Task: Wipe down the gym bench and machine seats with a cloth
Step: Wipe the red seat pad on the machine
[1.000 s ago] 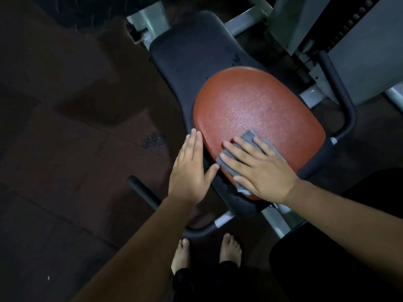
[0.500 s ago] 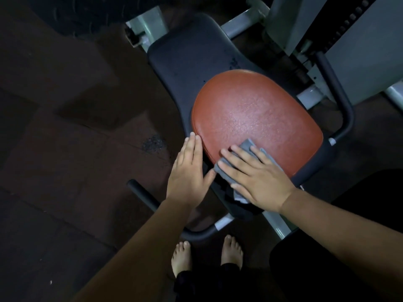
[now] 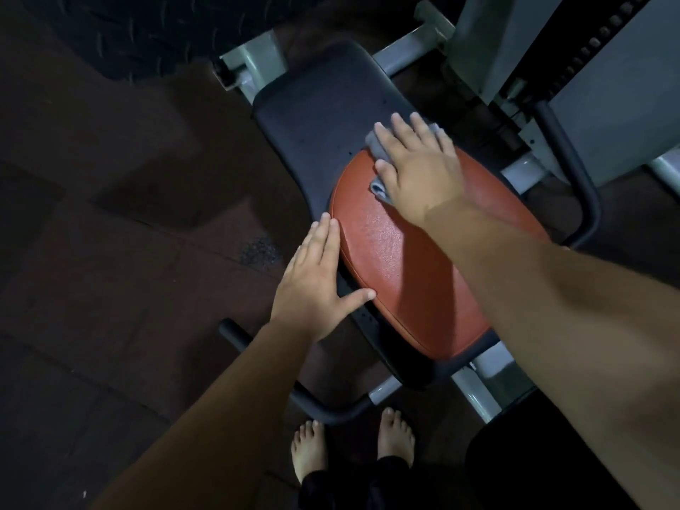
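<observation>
The right hand (image 3: 419, 167) lies flat, fingers straight and spread, and presses a grey cloth (image 3: 379, 150) down at the far edge of the red seat (image 3: 423, 285), just where the seat meets the black pad (image 3: 323, 112) behind it. Bits of the cloth show past the fingertips and beside the thumb; the rest is hidden under the palm. The left hand (image 3: 316, 285) holds nothing. It rests relaxed and flat against the left edge of the seat, fingers straight and together, with the thumb tip touching the red rim. The seat surface is pebbled and shines a little in the light. A dark curved handle (image 3: 576, 178) stands to the right of the seat and another (image 3: 323, 412) bends round below it, near two bare feet (image 3: 309, 452). Grey frame bars (image 3: 254, 60) run under the black pad, and a grey machine housing (image 3: 607, 104) fills the top right. The floor (image 3: 110, 252) is dark brown matting.
</observation>
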